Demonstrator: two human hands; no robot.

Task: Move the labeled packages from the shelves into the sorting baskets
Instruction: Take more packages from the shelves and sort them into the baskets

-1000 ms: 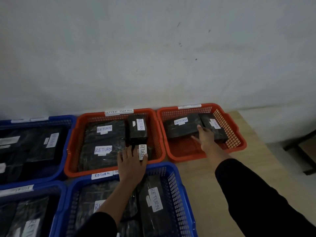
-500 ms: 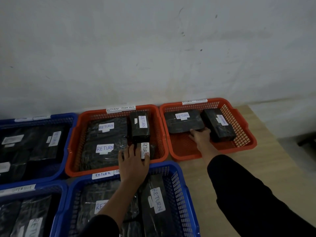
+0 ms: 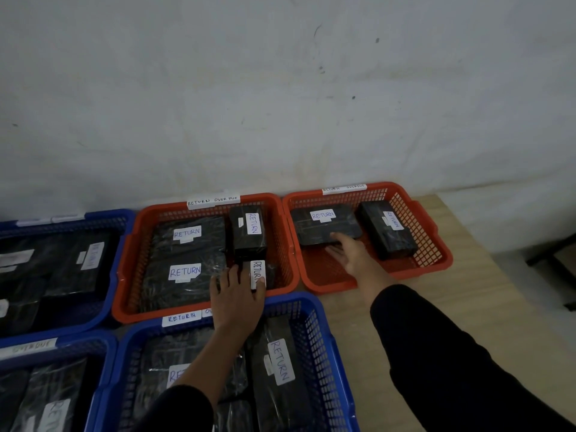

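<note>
Two orange baskets stand against the wall. The right orange basket (image 3: 436, 263) holds two black wrapped packages with white RETURN labels: a flat one (image 3: 321, 224) at its back left and a boxy one (image 3: 386, 229) at its right. My right hand (image 3: 352, 254) lies inside this basket with straight fingers touching the near edge of the flat package. The left orange basket (image 3: 124, 275) holds several RETURN packages. My left hand (image 3: 237, 294) rests flat over its front rim, fingers spread, on a small black package (image 3: 260, 272).
Blue baskets full of black labeled packages sit in front (image 3: 324, 353), at the left (image 3: 115, 263) and at the lower left (image 3: 103, 363). All stand on a wooden tabletop (image 3: 461, 300) against a white wall. A dark frame (image 3: 548, 254) shows past the table's right edge.
My right hand has drawn back from between the two packages to the flat package's near edge. The boxy package now lies clear of the hand. My left hand has stayed put.
</note>
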